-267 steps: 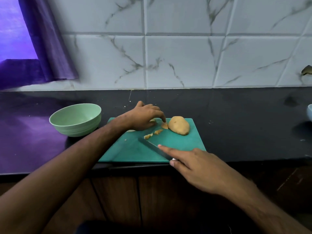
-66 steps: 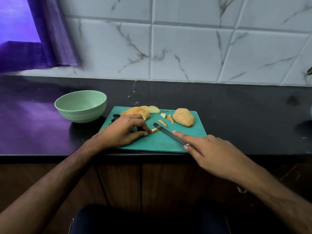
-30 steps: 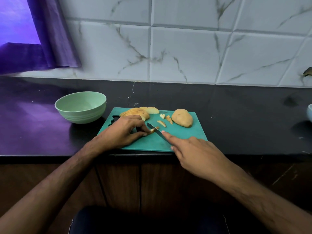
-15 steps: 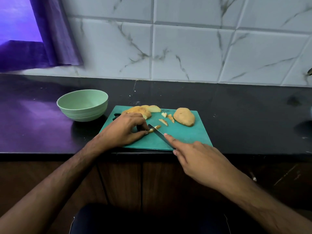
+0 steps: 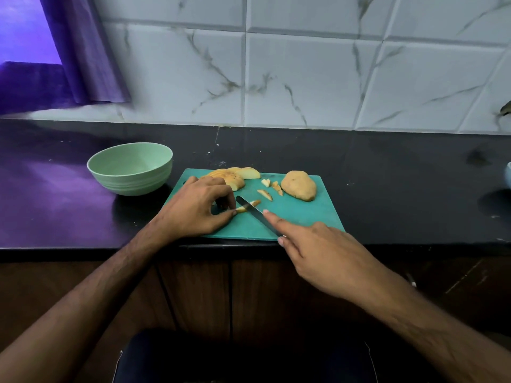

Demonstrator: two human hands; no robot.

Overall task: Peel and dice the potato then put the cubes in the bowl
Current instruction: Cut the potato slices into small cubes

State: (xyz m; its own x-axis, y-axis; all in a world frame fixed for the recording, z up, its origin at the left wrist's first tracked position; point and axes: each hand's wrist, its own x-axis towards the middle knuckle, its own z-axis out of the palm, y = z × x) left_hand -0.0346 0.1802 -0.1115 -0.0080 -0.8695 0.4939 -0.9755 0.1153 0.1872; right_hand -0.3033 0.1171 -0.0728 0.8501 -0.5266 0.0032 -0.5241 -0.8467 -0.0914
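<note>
On the teal cutting board (image 5: 304, 217) my left hand (image 5: 197, 210) pinches a thin potato strip (image 5: 246, 207) near the board's middle. My right hand (image 5: 318, 252) grips a knife (image 5: 254, 211), forefinger stretched along its spine, and the blade lies across that strip. A stack of potato slices (image 5: 235, 178) sits at the board's far left corner. Several small cut pieces (image 5: 269, 189) lie in the middle. A potato half (image 5: 298, 186) rests at the far right. The pale green bowl (image 5: 130, 168) stands left of the board with nothing visible inside.
The board lies at the front edge of a black counter (image 5: 387, 175), backed by a white marble-tiled wall. A purple curtain (image 5: 83, 51) hangs at the far left. A pale vessel's rim (image 5: 508, 175) shows at the right edge. Wooden cabinet doors are below.
Over the last second the knife and both hands stay on the strip, the blade shifting slightly along it. Compared with 8.9 s ago, slices now lie stacked at the board's far left.
</note>
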